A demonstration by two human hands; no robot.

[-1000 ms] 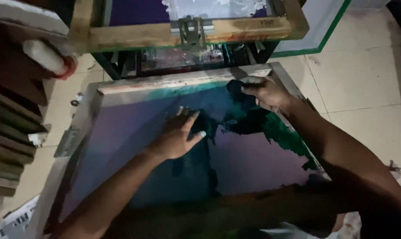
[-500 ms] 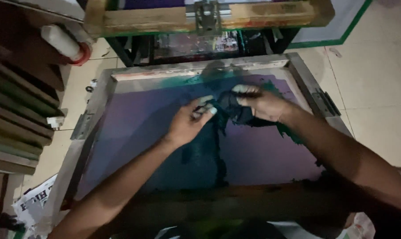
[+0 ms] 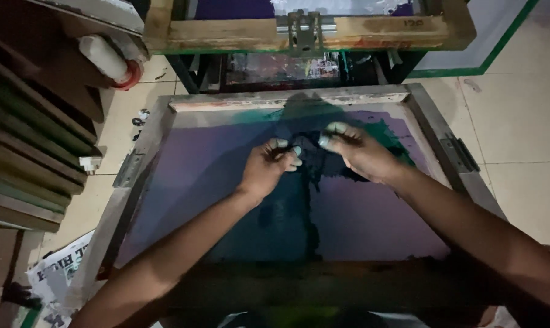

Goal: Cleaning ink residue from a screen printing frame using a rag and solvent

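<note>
Left hand: the left hand (image 3: 268,167) is curled over the middle of the screen, fingers bent in and pinching one end of a dark rag (image 3: 308,155).
Right hand: the right hand (image 3: 360,152) is closed on the other end of the rag, fingertips smeared pale green.
Rag: bunched between both hands, just short of the far edge of the screen frame (image 3: 287,98); whether it touches the mesh, cannot tell.
Screen: purple mesh (image 3: 190,176) with dark green ink (image 3: 287,212) down the middle.
Surroundings: stacked frames (image 3: 26,140) beside the left edge; newspaper (image 3: 59,267) at the near left corner.
</note>
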